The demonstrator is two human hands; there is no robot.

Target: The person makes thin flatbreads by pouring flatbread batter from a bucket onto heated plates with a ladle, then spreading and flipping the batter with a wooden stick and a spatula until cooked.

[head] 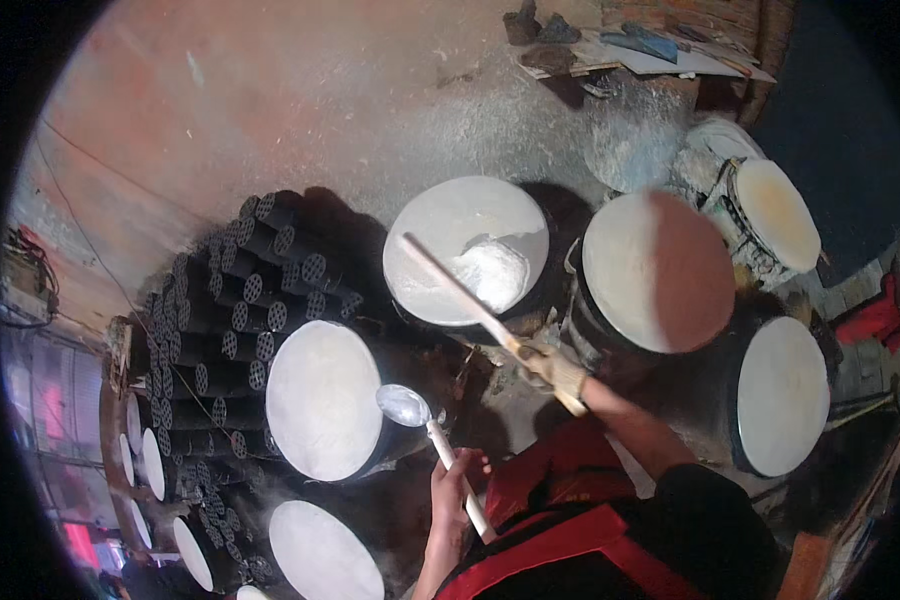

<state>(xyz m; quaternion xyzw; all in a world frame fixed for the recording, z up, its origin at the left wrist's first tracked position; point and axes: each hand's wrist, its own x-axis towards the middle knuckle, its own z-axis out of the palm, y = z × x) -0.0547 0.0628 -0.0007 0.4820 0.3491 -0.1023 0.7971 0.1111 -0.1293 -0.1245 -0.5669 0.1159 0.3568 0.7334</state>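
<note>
My left hand (454,487) is closed around the pale handle of a metal ladle (403,406), whose bowl hangs beside the rim of a round white-topped drum (324,401). In a knitted work glove, my right hand (553,371) grips a wooden stick (450,281). The stick reaches up and left across an open round vessel (431,217) with whitish contents. A bright white mound (501,276) lies in that vessel, partly behind the stick. Whether the stick touches the contents cannot be told.
Perforated black coal briquettes (247,315) are stacked at left. Other round white-topped drums stand at right (622,270), far right (782,397) and lower left (326,551). A cluttered shelf (645,56) juts from the wall at the top. A thin wire (131,292) crosses the left side.
</note>
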